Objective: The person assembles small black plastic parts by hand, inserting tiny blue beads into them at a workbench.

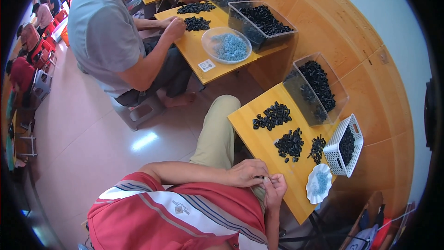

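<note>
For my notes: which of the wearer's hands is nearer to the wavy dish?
Right. The right hand is left of the dish, with table between them; the left hand is farther left.

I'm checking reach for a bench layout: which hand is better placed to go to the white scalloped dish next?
Probably the right hand: it is nearer the white scalloped dish, close to the edge of the yellow table. The left hand lies farther from the dish.

red shirt (125,222) | white striped chest band (199,218) | khaki trousers (216,132)
</note>
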`<move>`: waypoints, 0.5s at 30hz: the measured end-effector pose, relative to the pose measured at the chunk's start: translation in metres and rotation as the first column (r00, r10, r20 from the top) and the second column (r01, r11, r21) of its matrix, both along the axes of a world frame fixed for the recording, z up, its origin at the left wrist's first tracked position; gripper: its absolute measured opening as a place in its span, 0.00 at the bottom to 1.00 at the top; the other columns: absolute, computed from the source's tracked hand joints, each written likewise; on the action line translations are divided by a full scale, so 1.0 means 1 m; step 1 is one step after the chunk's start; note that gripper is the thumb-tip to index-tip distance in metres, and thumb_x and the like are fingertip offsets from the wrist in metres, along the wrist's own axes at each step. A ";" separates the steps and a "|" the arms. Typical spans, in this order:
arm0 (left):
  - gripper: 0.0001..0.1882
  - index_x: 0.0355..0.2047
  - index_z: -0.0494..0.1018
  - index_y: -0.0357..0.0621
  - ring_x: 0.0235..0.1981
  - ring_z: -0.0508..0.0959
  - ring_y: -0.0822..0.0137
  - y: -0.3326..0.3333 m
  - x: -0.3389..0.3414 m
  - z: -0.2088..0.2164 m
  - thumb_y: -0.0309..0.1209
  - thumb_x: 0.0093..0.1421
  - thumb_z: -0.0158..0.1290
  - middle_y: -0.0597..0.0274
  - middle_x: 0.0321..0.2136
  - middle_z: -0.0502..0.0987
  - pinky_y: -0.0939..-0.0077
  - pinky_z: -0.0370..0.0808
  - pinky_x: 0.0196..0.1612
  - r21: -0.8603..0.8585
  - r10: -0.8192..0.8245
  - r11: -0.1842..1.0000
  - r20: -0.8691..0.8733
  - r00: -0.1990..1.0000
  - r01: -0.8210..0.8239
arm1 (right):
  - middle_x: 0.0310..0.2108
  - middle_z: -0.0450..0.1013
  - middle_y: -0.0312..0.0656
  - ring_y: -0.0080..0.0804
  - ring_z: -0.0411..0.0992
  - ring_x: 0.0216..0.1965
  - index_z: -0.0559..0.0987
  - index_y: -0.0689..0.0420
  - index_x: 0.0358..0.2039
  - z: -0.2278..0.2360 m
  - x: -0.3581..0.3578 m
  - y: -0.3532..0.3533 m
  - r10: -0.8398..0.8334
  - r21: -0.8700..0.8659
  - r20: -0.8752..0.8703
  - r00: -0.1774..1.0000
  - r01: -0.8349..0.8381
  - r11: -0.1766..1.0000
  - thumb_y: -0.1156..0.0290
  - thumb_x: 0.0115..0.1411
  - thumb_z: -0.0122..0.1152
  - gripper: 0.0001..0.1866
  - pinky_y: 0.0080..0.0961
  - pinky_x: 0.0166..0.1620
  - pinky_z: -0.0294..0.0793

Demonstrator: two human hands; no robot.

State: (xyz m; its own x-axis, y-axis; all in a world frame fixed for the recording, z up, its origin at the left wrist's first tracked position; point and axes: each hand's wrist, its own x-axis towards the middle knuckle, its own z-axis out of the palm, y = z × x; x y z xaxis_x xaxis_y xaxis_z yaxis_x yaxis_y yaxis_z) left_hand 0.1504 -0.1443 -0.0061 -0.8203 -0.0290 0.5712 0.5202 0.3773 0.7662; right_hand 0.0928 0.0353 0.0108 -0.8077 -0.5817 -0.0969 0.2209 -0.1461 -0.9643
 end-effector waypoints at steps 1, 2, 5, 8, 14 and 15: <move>0.12 0.38 0.79 0.40 0.41 0.78 0.55 0.000 0.001 0.000 0.25 0.51 0.61 0.58 0.36 0.78 0.64 0.76 0.45 0.001 -0.003 1.000 0.000 1.000 0.003 | 0.35 0.74 0.41 0.23 0.74 0.34 0.67 0.58 0.39 -0.003 0.000 0.001 0.005 0.026 -0.017 1.000 -0.005 1.000 0.84 0.63 0.56 0.09 0.18 0.38 0.76; 0.12 0.37 0.79 0.40 0.41 0.78 0.55 -0.001 0.003 0.000 0.25 0.51 0.61 0.58 0.36 0.78 0.64 0.76 0.45 0.011 0.005 1.000 0.007 1.000 -0.005 | 0.35 0.74 0.42 0.23 0.74 0.34 0.67 0.58 0.39 -0.004 0.000 0.002 0.010 0.053 -0.034 0.999 -0.008 0.999 0.83 0.63 0.56 0.09 0.19 0.39 0.77; 0.11 0.37 0.79 0.41 0.41 0.79 0.56 -0.002 0.001 -0.004 0.25 0.51 0.62 0.59 0.35 0.79 0.64 0.76 0.45 0.026 0.019 0.999 0.000 1.000 -0.019 | 0.34 0.74 0.38 0.20 0.73 0.35 0.70 0.58 0.36 0.007 0.008 -0.008 -0.041 0.022 0.030 0.999 0.040 0.999 0.81 0.62 0.60 0.08 0.18 0.40 0.73; 0.11 0.36 0.80 0.41 0.39 0.79 0.56 0.001 -0.001 -0.006 0.25 0.50 0.62 0.59 0.35 0.79 0.64 0.77 0.43 0.044 0.037 0.998 -0.011 0.999 -0.037 | 0.35 0.75 0.38 0.20 0.73 0.36 0.71 0.59 0.37 0.002 0.007 -0.003 -0.014 0.074 -0.040 0.999 0.017 0.997 0.81 0.62 0.59 0.07 0.18 0.41 0.73; 0.10 0.35 0.81 0.40 0.35 0.80 0.56 -0.009 -0.003 -0.002 0.24 0.50 0.64 0.57 0.33 0.80 0.66 0.78 0.39 0.045 0.086 0.995 0.041 0.995 -0.087 | 0.36 0.75 0.37 0.20 0.74 0.37 0.71 0.61 0.39 -0.008 0.003 -0.014 -0.012 0.053 -0.018 1.000 0.013 0.999 0.77 0.65 0.59 0.06 0.19 0.42 0.75; 0.10 0.34 0.81 0.39 0.36 0.80 0.56 -0.009 -0.005 -0.002 0.24 0.50 0.64 0.57 0.33 0.80 0.66 0.78 0.39 0.046 0.087 0.995 0.062 0.994 -0.090 | 0.36 0.75 0.37 0.20 0.74 0.37 0.71 0.61 0.39 -0.007 0.001 -0.015 -0.053 0.064 -0.013 0.998 0.054 0.996 0.77 0.65 0.59 0.06 0.19 0.42 0.75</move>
State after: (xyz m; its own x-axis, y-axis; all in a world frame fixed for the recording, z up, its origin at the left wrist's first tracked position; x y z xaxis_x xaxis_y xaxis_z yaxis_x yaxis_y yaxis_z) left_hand 0.1457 -0.1535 -0.0083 -0.8457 -0.1294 0.5177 0.4394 0.3816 0.8132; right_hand 0.0941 0.0204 0.0042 -0.8388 -0.5304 -0.1233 0.2033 -0.0949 -0.9745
